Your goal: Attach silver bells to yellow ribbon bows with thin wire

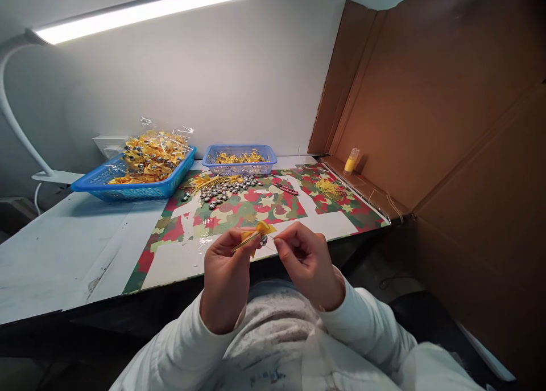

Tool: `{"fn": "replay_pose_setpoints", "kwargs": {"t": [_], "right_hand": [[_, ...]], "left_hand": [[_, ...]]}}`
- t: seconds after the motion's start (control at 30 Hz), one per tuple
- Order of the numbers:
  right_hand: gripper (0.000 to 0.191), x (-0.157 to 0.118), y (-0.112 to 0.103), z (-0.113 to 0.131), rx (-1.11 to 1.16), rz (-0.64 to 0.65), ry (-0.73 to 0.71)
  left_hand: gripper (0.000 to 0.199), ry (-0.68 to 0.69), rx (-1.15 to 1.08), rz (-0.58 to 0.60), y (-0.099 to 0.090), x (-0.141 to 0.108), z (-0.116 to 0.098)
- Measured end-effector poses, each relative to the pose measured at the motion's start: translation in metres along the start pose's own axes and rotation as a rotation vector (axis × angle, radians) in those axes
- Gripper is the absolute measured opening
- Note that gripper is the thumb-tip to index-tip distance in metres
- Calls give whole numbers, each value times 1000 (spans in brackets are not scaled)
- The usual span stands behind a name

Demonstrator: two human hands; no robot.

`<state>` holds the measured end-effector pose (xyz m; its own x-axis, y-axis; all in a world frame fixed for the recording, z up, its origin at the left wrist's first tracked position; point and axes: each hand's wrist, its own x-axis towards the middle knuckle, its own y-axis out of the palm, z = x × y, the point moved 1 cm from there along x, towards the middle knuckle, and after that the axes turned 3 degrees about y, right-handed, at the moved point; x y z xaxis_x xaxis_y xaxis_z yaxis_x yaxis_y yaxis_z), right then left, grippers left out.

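Over the table's front edge, my left hand [228, 271] pinches a yellow ribbon bow [263, 228] between thumb and fingers. A thin gold strip [245, 243] runs through the same grip. Against the bow hangs a small shiny silver ball [264, 240], like a jingle bell. Just to its right, my right hand [305, 263] is closed in a pinch on a fine thread [273, 237] that leads toward the ball. The thread's far end is hidden among the fingers. Loose silver balls [219, 196] lie farther back on the table, with gold strips [209, 184] beside them.
A blue basket [128, 192] heaped with yellow bows stands back left; a smaller purple-blue basket [239, 168] holds more. A red cutter [285, 189], yellow thread bits [328, 188] and a small bottle [351, 161] lie right. Cardboard [426, 106] walls the right side; a lamp [145, 9] hangs above.
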<state>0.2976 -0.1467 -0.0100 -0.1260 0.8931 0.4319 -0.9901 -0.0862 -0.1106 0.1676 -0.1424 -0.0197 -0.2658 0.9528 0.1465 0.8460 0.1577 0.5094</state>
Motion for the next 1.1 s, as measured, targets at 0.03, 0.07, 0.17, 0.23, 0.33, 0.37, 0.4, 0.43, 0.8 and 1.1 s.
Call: {"fn": "replay_pose_setpoints", "kwargs": {"t": [0.03,0.07,0.17,0.23,0.33,0.37,0.4,0.43,0.8,1.1], "right_hand": [[14,0,0,0,-3,2,1],[14,0,0,0,-5,6,1],[14,1,0,0,-13,13,-1],[15,0,-1,0,-27,17,-2],[16,0,-3,1,-55,29,-3],[15,0,-4,1,-62,34,-4],[15,0,-4,1,-69,38,-6],[15,0,-5,1,-77,42,-9],[13,5,-13,4,-150,99,-66],[13,6,-18,7,-218,157,-60]], "left_hand": [[16,1,0,0,0,0,0],[16,3,2,-1,1,0,-1],[17,6,13,0,1,0,-1],[17,1,13,2,2,0,-1],[16,-17,6,4,3,0,-2],[16,-25,5,2,3,0,-2],[16,-33,6,-1,4,0,-3],[16,-41,7,-4,5,0,-4],[17,-180,-75,49,5,0,-5],[19,-239,-81,36,5,0,-7]]}}
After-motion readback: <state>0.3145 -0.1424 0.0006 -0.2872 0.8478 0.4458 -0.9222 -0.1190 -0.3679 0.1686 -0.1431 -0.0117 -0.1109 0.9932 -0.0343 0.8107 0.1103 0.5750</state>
